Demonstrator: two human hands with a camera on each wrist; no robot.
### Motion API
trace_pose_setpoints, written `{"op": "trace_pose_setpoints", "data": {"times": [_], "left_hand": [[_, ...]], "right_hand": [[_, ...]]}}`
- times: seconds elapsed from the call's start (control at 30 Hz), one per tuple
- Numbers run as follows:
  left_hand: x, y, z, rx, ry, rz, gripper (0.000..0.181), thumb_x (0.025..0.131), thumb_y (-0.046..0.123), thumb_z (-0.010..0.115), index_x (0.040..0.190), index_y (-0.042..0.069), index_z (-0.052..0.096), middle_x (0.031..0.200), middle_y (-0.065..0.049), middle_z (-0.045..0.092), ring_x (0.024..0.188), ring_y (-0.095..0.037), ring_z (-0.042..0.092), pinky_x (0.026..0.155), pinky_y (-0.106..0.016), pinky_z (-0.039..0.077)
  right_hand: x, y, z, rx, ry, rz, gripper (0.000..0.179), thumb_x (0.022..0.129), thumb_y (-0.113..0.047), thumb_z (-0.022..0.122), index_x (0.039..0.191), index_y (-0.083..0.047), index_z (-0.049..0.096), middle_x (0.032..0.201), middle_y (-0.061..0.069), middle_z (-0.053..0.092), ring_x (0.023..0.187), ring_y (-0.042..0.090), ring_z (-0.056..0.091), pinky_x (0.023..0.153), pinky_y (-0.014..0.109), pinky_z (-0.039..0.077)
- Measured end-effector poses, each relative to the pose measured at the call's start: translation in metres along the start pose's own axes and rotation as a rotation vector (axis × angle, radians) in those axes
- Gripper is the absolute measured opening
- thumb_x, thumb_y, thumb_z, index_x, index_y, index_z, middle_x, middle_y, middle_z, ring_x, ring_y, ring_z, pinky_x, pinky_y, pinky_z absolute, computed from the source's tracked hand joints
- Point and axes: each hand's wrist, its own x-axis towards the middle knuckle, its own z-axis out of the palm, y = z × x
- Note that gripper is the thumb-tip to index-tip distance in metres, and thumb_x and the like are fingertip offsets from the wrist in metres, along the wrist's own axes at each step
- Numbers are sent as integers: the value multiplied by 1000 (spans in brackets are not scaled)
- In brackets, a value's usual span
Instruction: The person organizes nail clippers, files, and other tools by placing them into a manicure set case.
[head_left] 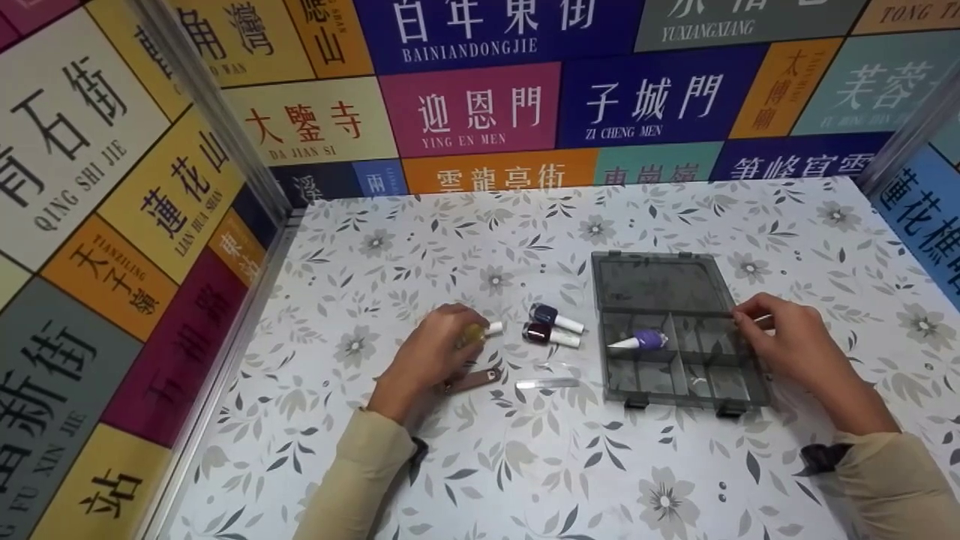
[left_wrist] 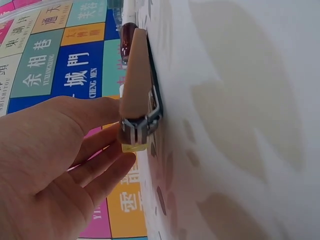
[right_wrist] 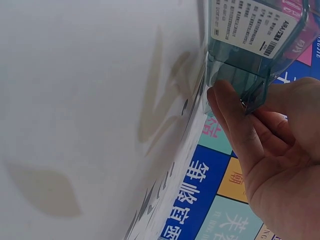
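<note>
My left hand pinches a yellow nail polish bottle with a white cap, low over the table. In the left wrist view, brown nail clippers hide most of that bottle. On the right, an open grey see-through compartment box lies with its lid folded back. The thumb and fingers of my right hand grip the box's right edge; the right wrist view shows them at its wall, beside a printed label. A purple nail polish bottle lies in the box's upper left part.
Between hand and box lie a dark blue nail polish bottle and a dark red one, both with white caps. A flat silver strip is nearer me. The flowered tabletop meets sign-covered walls behind and at both sides.
</note>
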Motion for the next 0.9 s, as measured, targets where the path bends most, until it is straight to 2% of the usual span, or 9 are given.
{"op": "trace_pose_setpoints", "data": {"times": [0.23,0.4,0.6,0.7,0.8,0.9], "left_hand": [[6,11,1,8,26,27,39,97,9,77,136,5,73,131,-14,72,123,-33,69,108,-46,58],[8,16,2,-15,43,60,34,98,8,75,132,4,75,130,-14,71,121,-31,70,108,-43,58],[11,22,7,-22,99,167,29,97,4,75,126,1,77,125,-16,72,118,-34,69,104,-44,60],[14,27,9,-25,98,184,30,98,5,75,128,2,76,127,-15,71,121,-33,68,106,-44,59],[16,33,11,-35,69,171,33,100,9,75,132,5,74,133,-13,68,126,-30,66,110,-42,57],[20,39,12,-37,49,180,34,101,10,74,134,6,73,135,-13,67,129,-30,64,112,-42,55]], "right_hand": [[-1,1,1,-1,4,0,13,105,-15,68,106,-4,76,102,18,80,80,-28,48,64,11,47],[-1,2,1,-3,10,-6,12,105,-14,68,106,-4,75,102,18,81,81,-28,47,64,11,47],[-1,1,1,-6,11,-6,13,105,-15,68,106,-4,76,100,16,81,80,-28,48,62,14,47],[-1,1,1,-12,9,0,13,105,-15,68,106,-4,76,99,16,81,79,-27,49,61,16,48],[-1,0,1,-18,8,5,13,105,-15,68,106,-4,76,99,16,81,80,-20,54,62,16,48],[-1,0,1,-20,6,8,13,105,-15,69,106,-4,76,100,16,81,82,-7,64,62,16,49]]}}
